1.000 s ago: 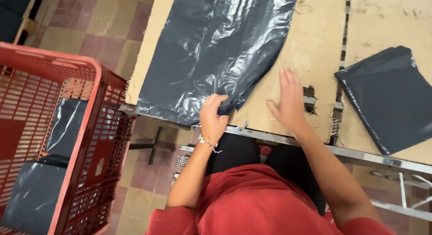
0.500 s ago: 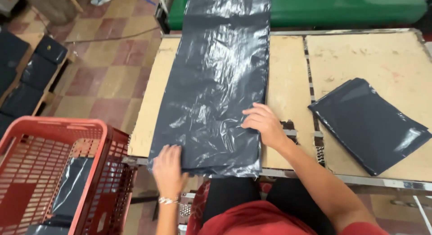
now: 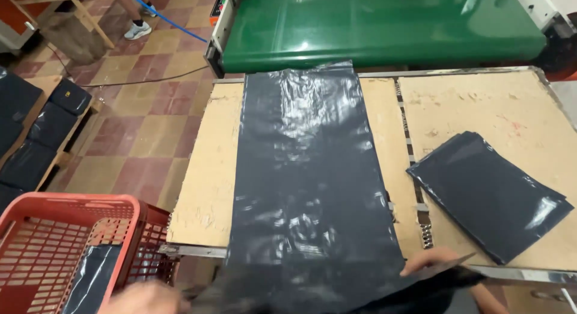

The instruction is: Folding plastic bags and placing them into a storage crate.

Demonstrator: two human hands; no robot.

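At the surface's near edge, our left hand and right hand now pinch the bag's corners, lifting its end, pressed flat moments ago.

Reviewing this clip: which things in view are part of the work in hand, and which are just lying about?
In hand:
- long dark plastic sheet, near end lifted
- left hand, blurred, at its near left corner
- right hand, gripping its near right corner
- wooden worktable under it

Lying about:
- stack of folded dark bags
- red basket
- green conveyor belt
- dark bundles on the floor rack
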